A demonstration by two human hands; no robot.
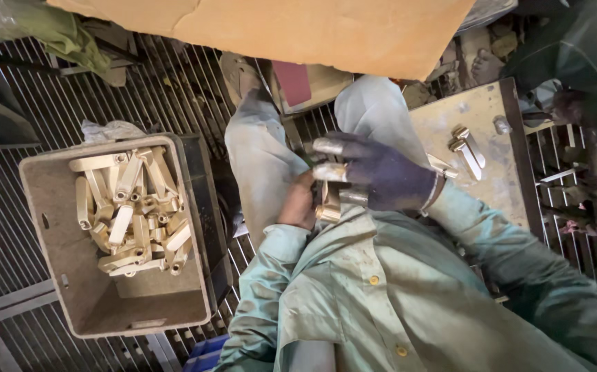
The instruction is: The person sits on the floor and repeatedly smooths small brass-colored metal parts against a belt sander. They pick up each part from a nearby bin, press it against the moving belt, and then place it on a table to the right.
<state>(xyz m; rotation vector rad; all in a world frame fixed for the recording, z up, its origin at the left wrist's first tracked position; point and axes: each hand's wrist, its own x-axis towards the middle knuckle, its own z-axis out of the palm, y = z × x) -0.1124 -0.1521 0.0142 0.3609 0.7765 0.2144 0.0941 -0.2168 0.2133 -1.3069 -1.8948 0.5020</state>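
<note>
Metal grating floor carries a bin (57, 275) of brass parts (132, 213). Gloved right hand (381, 172), fingers half curled, and bare left hand (298, 203) pinch a brass part (329, 207) over the lap; grip detail is unclear. A slip could drop it through the grating.

A small brass-coloured metal fitting (329, 207), shiny and roughly cylindrical, sits near the scene's middle, close to the body, partly hidden; its exact shape cannot be told.

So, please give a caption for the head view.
Gloved right hand and bare left hand hold a brass part beside a bin.
</note>
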